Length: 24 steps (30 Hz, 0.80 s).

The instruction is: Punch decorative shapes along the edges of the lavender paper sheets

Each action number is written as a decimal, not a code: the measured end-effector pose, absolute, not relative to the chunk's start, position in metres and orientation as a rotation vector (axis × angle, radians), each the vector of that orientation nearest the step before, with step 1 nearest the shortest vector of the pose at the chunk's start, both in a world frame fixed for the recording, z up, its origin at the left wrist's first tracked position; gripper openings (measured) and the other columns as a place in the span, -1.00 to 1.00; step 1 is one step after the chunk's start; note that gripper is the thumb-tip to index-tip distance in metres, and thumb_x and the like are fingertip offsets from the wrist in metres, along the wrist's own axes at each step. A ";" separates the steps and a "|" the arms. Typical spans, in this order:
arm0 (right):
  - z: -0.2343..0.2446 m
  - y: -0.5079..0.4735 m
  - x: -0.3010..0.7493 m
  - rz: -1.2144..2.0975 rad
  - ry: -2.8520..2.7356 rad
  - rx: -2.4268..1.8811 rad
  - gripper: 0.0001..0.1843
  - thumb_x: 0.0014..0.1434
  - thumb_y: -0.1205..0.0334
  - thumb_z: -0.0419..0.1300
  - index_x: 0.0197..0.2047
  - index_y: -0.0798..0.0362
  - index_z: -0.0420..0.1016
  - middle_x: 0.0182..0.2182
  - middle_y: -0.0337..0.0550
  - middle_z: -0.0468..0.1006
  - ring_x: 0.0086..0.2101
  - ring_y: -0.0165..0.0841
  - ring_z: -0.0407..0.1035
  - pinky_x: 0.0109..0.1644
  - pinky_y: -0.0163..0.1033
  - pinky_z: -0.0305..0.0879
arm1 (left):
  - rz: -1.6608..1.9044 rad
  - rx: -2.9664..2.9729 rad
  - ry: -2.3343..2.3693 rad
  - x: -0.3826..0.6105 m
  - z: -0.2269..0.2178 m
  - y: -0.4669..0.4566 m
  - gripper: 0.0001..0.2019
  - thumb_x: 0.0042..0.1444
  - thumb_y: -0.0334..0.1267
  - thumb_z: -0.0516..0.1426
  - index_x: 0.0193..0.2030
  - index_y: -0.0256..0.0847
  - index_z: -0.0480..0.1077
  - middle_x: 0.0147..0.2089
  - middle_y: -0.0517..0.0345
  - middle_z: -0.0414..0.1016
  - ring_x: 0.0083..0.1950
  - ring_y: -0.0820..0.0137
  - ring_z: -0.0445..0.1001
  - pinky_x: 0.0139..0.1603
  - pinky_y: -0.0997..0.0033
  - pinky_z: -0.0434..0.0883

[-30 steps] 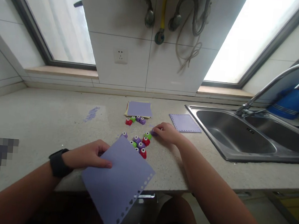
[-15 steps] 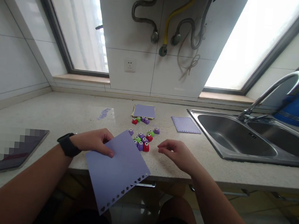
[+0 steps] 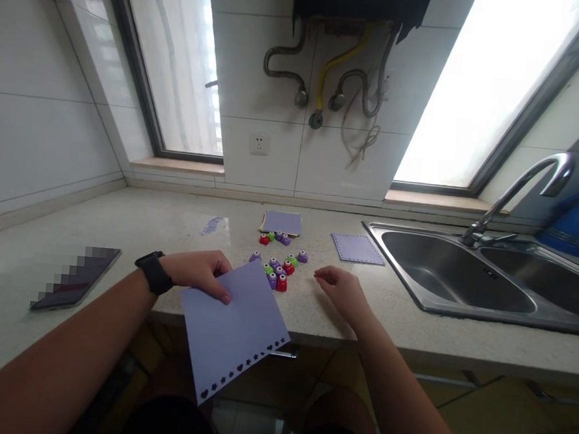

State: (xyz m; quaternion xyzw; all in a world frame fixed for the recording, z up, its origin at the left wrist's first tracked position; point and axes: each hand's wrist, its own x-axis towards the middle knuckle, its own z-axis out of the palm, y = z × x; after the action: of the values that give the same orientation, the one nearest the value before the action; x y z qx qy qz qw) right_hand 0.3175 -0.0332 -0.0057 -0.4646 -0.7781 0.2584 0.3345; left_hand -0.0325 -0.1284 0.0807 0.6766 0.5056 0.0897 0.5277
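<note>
My left hand (image 3: 203, 274) grips a sheet of purple paper (image 3: 235, 333) at its upper left edge, thumb on top. Along the sheet's lower edge runs a row of punched hearts, stars and other small shapes. The sheet hangs out over the counter's front edge. My right hand (image 3: 342, 290) is over the counter to the right, its fingers curled and thumb drawn in; I see nothing between them. Between the hands stand several small craft punches (image 3: 281, 282) in red, green and purple, partly covered by the sheet.
Behind the punches lies a stack of coloured paper (image 3: 282, 222), with more punches before it. A purple sheet with punched edges (image 3: 357, 248) lies beside the steel sink (image 3: 420, 301). Purple paper bits (image 3: 210, 225) are at the left, beyond a dark tablet (image 3: 78, 281).
The head view has tilted up, showing more of the wall. My left hand still holds the purple sheet, and the right hand stays beside the punches with its fingers a little more curled.
</note>
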 end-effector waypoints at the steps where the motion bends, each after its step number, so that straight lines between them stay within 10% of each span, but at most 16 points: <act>1: -0.009 -0.031 0.316 0.666 -2.021 -1.222 -0.79 0.22 0.35 0.20 -0.15 0.06 0.67 -0.20 -0.02 0.71 -0.19 -0.19 0.58 -0.04 -0.08 0.46 | 0.216 1.622 1.214 -0.033 0.080 -0.127 -0.69 -0.01 -0.05 0.39 -0.18 -0.17 0.68 -0.19 0.02 0.74 -0.21 0.14 0.69 -0.19 0.27 0.59; 24: -0.020 -0.038 0.311 0.513 -1.987 -1.073 -0.72 0.33 0.10 0.12 -0.16 0.05 0.61 -0.32 -0.05 0.63 -0.34 -0.25 0.46 -0.24 -0.15 0.35 | 0.125 1.685 1.231 -0.028 0.075 -0.088 -0.74 -0.04 -0.09 0.40 -0.22 -0.14 0.70 -0.25 0.02 0.74 -0.26 0.14 0.68 -0.28 0.33 0.57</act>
State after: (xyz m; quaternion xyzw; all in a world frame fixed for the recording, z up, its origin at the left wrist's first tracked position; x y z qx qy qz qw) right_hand 0.3108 -0.0376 -0.0202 -0.4244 -0.7860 0.2028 0.4013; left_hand -0.0275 -0.0875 0.0751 0.6973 0.5095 0.0518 0.5015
